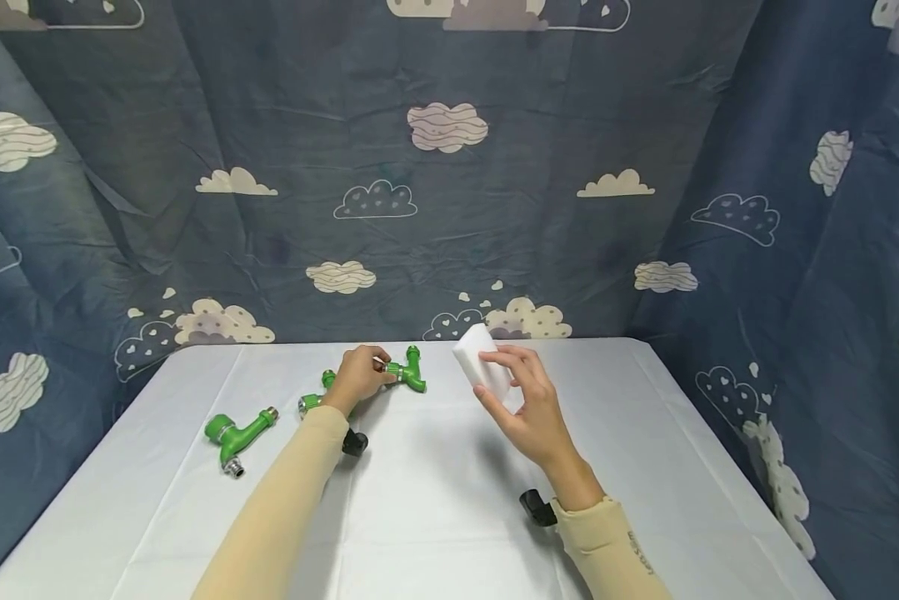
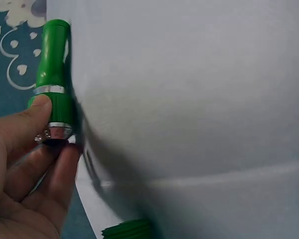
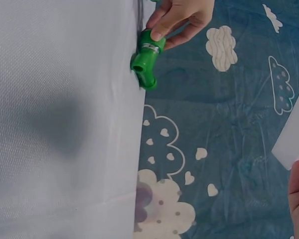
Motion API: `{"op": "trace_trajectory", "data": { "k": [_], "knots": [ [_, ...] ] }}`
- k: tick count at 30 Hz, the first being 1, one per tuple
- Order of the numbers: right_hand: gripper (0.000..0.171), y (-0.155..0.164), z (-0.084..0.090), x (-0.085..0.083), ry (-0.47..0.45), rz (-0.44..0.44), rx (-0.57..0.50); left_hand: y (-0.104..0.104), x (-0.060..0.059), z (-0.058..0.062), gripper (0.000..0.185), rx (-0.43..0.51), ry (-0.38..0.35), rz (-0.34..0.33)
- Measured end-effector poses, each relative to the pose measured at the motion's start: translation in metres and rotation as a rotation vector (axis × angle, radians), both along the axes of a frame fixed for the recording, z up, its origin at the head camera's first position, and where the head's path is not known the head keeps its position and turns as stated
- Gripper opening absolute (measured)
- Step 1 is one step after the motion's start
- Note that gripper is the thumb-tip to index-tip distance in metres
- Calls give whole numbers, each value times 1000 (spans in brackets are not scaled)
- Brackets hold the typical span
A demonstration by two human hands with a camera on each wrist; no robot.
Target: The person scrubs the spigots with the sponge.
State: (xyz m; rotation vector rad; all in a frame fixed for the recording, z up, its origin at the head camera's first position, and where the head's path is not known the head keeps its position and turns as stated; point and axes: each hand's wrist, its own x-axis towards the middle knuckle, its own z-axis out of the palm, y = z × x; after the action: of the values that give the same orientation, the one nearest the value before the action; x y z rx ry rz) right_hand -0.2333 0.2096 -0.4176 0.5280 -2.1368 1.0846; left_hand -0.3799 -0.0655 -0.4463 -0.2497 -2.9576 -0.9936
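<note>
At far left on the white table (image 1: 434, 517), a green tap fitting (image 1: 237, 434) is seen lying untouched; a second green fitting (image 1: 316, 401) lies just beside the left forearm, partly hidden by it. Farther right, a third green fitting (image 1: 407, 374) is pinched at its metal collar by the curled thumb and fingertips of the left hand (image 1: 357, 379), as the left wrist view confirms. At right, a white sponge block (image 1: 481, 361) is held raised above the cloth by the right hand (image 1: 530, 408), whose fingers are curled round its lower end. The fitting is judged best steadied at the collar, so that the block can be brought flat against the green body without the piece rolling.
</note>
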Motion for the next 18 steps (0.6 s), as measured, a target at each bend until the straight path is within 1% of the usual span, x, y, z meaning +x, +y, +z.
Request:
{"op": "trace_trajectory", "data": {
  "k": [5,9,12,15,18],
  "knots": [
    [46,-2,0,0,4,12,9,2,6,1,37,-56,6,-69],
    [46,-3,-1,1,2,9,7,-1,12,5,53,-69,-1,-118],
    [47,-4,-1,2,1,8,8,-8,13,12,63,-68,12,-134],
    [47,-4,0,2,-1,9,10,-21,11,22,61,-84,42,-146],
    [47,-5,1,2,3,13,12,-36,10,34,57,-123,42,-130]
  ]
}}
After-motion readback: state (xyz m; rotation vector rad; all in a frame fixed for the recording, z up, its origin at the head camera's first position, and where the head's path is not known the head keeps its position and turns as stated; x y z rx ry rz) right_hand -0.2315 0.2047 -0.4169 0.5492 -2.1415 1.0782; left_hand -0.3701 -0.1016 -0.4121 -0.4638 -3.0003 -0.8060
